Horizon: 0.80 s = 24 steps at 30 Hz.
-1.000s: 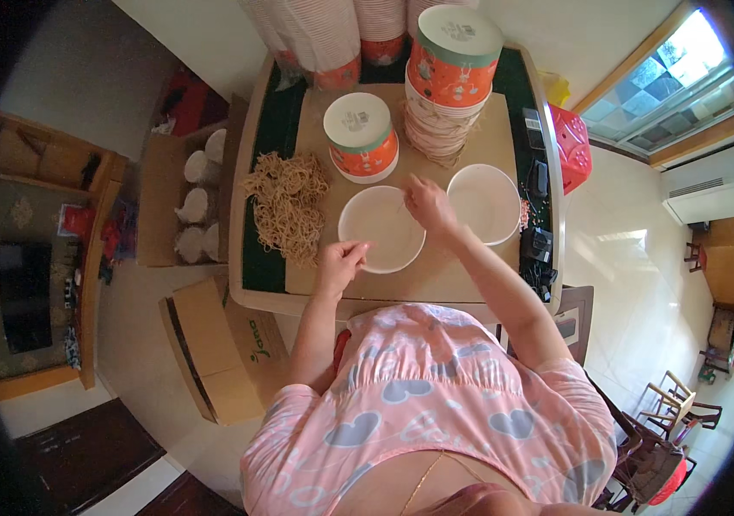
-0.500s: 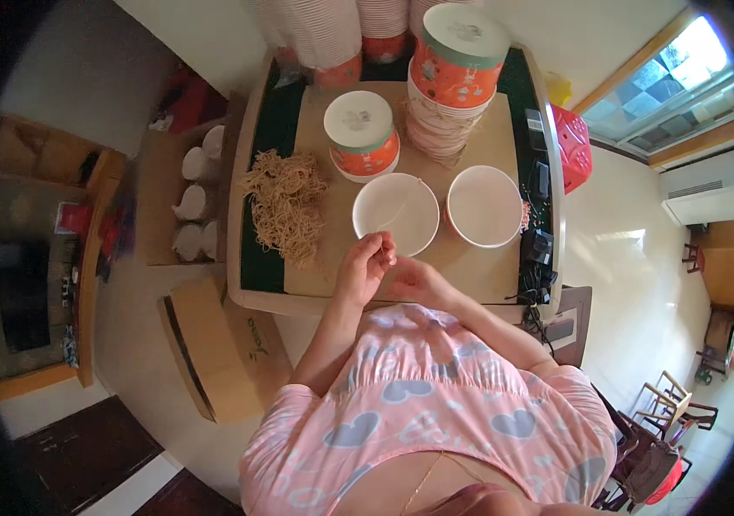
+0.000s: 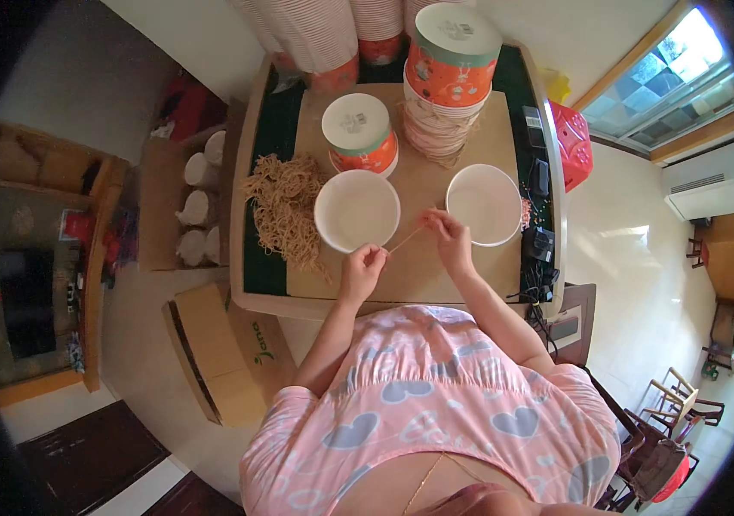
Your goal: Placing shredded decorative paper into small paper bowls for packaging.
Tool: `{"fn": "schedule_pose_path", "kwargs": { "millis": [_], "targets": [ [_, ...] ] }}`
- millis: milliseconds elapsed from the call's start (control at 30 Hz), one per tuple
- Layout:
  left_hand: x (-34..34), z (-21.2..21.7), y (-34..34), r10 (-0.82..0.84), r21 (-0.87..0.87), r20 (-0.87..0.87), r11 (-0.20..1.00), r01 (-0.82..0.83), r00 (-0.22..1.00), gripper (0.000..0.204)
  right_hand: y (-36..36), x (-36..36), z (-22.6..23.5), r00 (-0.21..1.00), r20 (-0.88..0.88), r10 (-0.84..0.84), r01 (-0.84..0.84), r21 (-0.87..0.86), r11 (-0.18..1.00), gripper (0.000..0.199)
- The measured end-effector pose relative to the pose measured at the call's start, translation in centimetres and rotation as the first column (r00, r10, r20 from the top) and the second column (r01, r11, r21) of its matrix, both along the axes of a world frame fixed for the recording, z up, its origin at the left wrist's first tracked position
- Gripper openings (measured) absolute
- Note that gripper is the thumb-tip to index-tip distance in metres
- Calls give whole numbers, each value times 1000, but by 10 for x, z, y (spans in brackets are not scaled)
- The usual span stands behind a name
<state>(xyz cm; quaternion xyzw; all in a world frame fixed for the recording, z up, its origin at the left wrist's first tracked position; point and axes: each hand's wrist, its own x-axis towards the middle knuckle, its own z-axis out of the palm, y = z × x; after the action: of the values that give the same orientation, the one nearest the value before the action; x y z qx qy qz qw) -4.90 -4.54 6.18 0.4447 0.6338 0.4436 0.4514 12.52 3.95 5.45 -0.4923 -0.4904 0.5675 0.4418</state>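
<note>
Between my two hands a thin tan string [image 3: 405, 240] is stretched at a slant. One end is pinched in the fingers of my left hand [image 3: 363, 272], just below the front rim of the left white paper tub [image 3: 357, 211]. My right hand [image 3: 450, 238] pinches the other end, higher up and beside the left edge of the right white tub [image 3: 484, 205]. Both tubs stand mouth up, and I see nothing inside them. To the left of them lies a tangled heap of similar tan strings [image 3: 284, 206].
Behind the left tub stands an upside-down orange tub [image 3: 360, 155]. A taller stack of tubs [image 3: 454, 64] has strings around its lower part. Wrapped tub stacks [image 3: 311, 43] line the back. Black adapters and cables [image 3: 540, 249] run along the table's right edge. An open carton [image 3: 186, 202] stands left.
My hands have moved apart, the right one up and to the right, drawing the string out between them. The left tub has shifted left; the right tub stays about where it was.
</note>
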Motion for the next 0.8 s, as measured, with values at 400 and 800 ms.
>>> {"fn": "schedule_pose_path", "kwargs": {
  "millis": [400,800],
  "targets": [
    [-5,-5,-8,15,-205,174,979,21,985,21,12,13,50,703,-696,-147,-91,-293,952,17],
    [0,5,35,-45,45,-715,993,110,698,34,-18,25,70,860,-290,421,-475,-148,868,8]
  ]
}}
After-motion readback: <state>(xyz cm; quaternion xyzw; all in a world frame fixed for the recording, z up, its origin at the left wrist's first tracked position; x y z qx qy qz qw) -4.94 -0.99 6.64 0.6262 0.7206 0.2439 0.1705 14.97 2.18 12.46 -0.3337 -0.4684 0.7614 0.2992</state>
